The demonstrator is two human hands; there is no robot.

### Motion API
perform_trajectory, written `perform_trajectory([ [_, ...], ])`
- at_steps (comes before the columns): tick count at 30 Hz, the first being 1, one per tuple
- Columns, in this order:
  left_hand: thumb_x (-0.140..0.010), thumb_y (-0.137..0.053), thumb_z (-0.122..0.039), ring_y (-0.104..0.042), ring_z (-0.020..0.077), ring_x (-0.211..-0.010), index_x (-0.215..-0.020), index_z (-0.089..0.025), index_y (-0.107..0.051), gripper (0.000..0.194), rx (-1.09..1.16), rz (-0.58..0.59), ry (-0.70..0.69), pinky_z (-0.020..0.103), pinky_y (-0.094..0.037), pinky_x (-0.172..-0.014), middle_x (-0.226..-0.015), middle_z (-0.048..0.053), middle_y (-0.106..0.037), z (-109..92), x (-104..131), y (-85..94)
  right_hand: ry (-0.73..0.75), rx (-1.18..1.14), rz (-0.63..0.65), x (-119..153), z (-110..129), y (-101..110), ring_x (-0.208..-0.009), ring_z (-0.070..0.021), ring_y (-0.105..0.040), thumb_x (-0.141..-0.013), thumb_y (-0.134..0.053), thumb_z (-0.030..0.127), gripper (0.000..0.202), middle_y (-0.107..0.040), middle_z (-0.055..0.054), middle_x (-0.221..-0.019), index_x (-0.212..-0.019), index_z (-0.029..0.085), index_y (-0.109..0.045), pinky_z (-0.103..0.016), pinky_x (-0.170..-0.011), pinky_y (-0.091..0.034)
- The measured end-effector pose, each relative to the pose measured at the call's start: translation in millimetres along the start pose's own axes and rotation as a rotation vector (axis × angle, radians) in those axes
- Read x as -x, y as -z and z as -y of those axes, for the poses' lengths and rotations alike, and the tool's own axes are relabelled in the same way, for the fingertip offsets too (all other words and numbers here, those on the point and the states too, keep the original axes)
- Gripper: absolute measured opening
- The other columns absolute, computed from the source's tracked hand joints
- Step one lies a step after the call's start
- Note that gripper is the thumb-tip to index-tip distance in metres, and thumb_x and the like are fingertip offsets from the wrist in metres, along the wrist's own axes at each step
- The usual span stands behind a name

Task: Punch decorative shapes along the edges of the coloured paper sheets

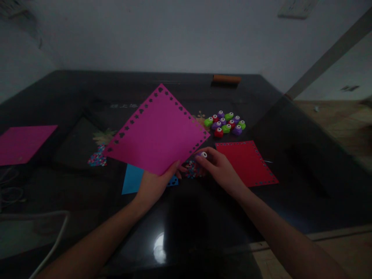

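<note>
A pink paper sheet (158,133) with small shapes cut along several edges is raised above the table. My left hand (158,184) pinches its lower corner, thumb on top. In my right hand (217,166) is a purple craft punch (201,155), close to the sheet's right-hand edge. Beneath the sheet lies a blue paper (132,180), partly covered. Small coloured paper cutouts (192,169) are heaped on the table between my hands. Right of my right hand rests a red paper (247,162) with punched edges.
Several green, red and purple punches (225,123) stand behind the red paper. Another confetti pile (98,158) lies left. A second pink sheet (27,143) is at the far left, above cables. A brown roll (226,79) lies near the wall.
</note>
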State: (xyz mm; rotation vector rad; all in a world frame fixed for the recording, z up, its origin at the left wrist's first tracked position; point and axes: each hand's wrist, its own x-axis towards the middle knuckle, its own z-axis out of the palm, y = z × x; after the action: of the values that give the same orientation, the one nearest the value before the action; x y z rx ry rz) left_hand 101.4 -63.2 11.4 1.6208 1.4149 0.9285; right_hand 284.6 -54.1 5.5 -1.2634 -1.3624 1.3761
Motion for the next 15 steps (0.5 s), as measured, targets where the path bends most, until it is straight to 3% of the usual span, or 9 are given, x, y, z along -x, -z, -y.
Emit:
perform_trajectory([
  [8,-0.084,-0.049,-0.032,-0.064,0.0167,-0.065,-0.069,-0.024,-0.068,0.025,0.032,0.005,-0.010,0.031,-0.051,-0.076,-0.063,-0.002,-0.069,2.4,-0.1,-0.4,0.274,0.539,-0.052,-8.2,-11.8,-7.4,-0.068,-0.0159,-0.052,-0.082,-0.061,0.036,0.017,-0.058,-0.002,-0.077,-0.088,0.021,-0.061,-0.029,-0.060,-0.038],
  [15,-0.083,-0.050,-0.030,-0.064,0.0165,-0.064,-0.066,-0.024,-0.067,0.024,0.054,-0.013,-0.007,0.031,-0.051,-0.076,-0.063,-0.002,-0.069,0.2,-0.1,-0.9,0.384,0.668,-0.070,-9.8,-14.8,-6.1,-0.086,-0.0216,-0.053,-0.082,-0.061,0.029,0.016,-0.058,-0.007,-0.091,-0.094,0.020,-0.064,-0.034,-0.074,-0.042],
])
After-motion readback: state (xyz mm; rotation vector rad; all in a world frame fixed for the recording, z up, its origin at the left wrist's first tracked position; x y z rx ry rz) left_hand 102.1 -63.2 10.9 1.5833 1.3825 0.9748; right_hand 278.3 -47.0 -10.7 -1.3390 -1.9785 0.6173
